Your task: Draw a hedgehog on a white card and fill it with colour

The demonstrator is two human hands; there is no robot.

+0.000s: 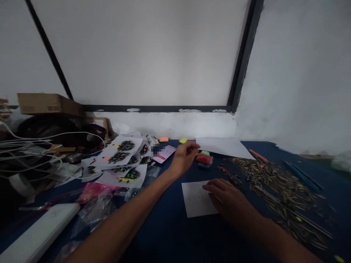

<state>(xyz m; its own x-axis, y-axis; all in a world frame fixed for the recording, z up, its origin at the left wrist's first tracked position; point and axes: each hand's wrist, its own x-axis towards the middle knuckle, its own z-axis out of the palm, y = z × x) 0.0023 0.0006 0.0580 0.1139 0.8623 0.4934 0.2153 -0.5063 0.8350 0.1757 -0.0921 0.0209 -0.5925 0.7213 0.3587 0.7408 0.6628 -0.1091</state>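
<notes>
A cardboard box (pixel 41 103) stands at the far left, with white cables (pixel 35 140) in front of it and a long white case (pixel 38 233) nearer. Next come printed sheets (pixel 109 146) bearing dark, clustered pieces, then a phone (pixel 164 155). The left hand (pixel 183 159) is raised just right of the phone, thumb and fingers drawn together; the picture is too dim to tell whether they grip anything. The red lump (pixel 203 158) sits just to the right of those fingers, on the bench (pixel 164 223). Nearer, the small paper (pixel 194 201) lies flat, its right part under the right hand (pixel 226 197), which rests palm down, fingers loosely extended. Farther right spreads a heap of thin metal pieces (pixel 276 186), then blue tweezers (pixel 304 177).
</notes>
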